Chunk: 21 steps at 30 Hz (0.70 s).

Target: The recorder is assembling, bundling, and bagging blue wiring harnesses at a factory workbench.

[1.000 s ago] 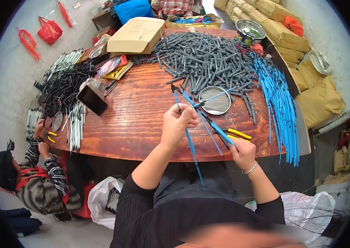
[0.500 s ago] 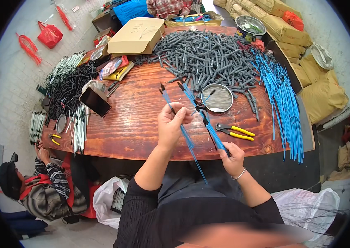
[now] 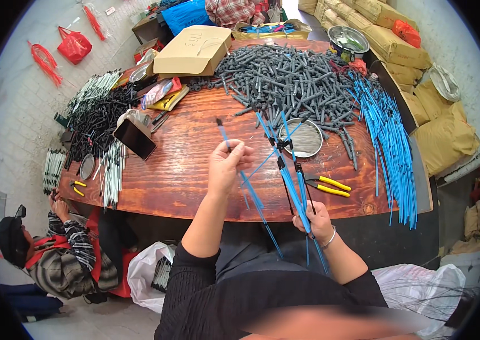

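Observation:
My left hand [image 3: 227,164] pinches a thin blue rod [image 3: 257,203] with a dark tip. This rod slants down toward my lap and is partly blurred. A loose bunch of blue rods with black fittings [image 3: 292,177] is gripped near its lower part by my right hand [image 3: 319,223]. Those rods spread apart at the top, and a few cross one another at the black joints. Behind them on the table, a round metal dish [image 3: 322,137] contains many fine pins. Yellow-handled pliers [image 3: 335,186] lie just beyond my right hand.
Dark grey plugs [image 3: 291,79] are heaped across the back of the wooden table [image 3: 189,147]. More blue rods [image 3: 393,164] lie along its right side. A phone [image 3: 135,139], black parts [image 3: 95,122] and white rods [image 3: 114,175] are at left, near a seated person [image 3: 61,249].
The bunch in my right hand has fanned out and stands more upright, with rod ends now hanging below the hand. My left hand has shifted slightly left, away from the bunch.

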Tool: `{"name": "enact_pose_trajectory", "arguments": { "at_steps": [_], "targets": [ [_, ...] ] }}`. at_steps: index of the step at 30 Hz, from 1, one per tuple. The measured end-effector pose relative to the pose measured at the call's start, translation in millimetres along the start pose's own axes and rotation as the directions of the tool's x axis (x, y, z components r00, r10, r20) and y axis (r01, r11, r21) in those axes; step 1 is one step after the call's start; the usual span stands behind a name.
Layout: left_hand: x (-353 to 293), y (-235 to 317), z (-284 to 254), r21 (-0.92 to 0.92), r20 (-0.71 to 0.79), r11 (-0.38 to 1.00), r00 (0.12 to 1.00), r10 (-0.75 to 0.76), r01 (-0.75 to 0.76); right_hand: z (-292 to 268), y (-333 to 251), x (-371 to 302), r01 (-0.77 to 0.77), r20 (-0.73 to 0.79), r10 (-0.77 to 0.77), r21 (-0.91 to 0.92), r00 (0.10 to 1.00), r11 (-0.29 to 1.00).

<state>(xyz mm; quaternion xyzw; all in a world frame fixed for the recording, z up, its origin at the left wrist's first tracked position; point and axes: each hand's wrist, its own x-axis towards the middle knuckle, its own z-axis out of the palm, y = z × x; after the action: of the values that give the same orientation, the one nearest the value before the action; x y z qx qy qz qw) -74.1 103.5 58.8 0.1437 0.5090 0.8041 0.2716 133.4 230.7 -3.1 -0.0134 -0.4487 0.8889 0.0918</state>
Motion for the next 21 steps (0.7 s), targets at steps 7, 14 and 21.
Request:
{"name": "enact_pose_trajectory", "arguments": {
  "at_steps": [7, 14, 21],
  "targets": [
    [-28, 9, 25, 0.254, 0.105, 0.918, 0.952, 0.288, -0.306, 3, 13, 13, 0.218, 0.018, -0.341, -0.800, 0.940, 0.559],
    [-28, 6, 22, 0.442, 0.006, 0.829, 0.925, 0.379, -0.343, 6, 14, 19, 0.389, 0.353, -0.560, -0.919, 0.749, -0.059],
    [-31, 9, 31, 0.393, -0.085, 0.829, 0.882, 0.463, -0.398, 12, 19, 16, 0.346, 0.385, -0.570, -0.921, 0.726, -0.180]
  ]
}}
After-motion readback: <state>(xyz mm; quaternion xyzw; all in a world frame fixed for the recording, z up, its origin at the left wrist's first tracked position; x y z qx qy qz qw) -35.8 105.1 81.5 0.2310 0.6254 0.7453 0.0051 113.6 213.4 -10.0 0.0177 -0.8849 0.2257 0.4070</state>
